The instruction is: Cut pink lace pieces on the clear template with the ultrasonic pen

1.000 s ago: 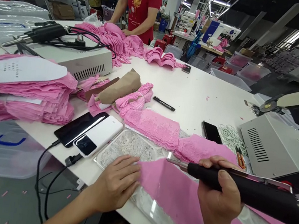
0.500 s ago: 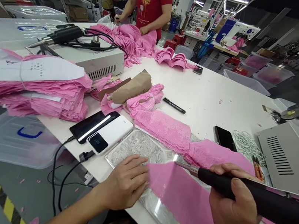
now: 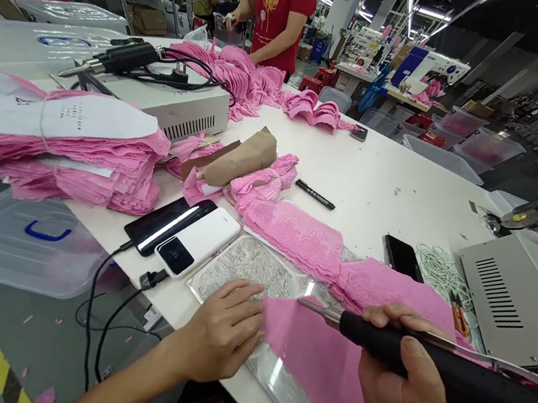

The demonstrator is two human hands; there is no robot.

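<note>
My left hand (image 3: 224, 333) lies with its fingers flat over the left end of a pink fabric piece (image 3: 313, 346) and the clear plate (image 3: 244, 262) beneath it. In my right hand (image 3: 404, 377) is a thick black-handled tool (image 3: 394, 345), its slim metal tip touching the fabric's upper edge near my left fingers. The handle runs off to the right. Just beyond the plate lie a stack of pink lace pieces (image 3: 295, 232) and more pink fabric (image 3: 392, 287).
A white power bank (image 3: 199, 242) and dark phone (image 3: 154, 228) sit left, with cables hanging off the table edge. Farther out are a marker (image 3: 314, 193), bundled pink fabric (image 3: 78, 159), and vented boxes (image 3: 514, 285). A person in red (image 3: 279, 18) stands across the table.
My right hand has drawn the tool leftward, so its tip is nearer my left hand along the fabric's edge. My left hand stays on the fabric. The view has shifted slightly.
</note>
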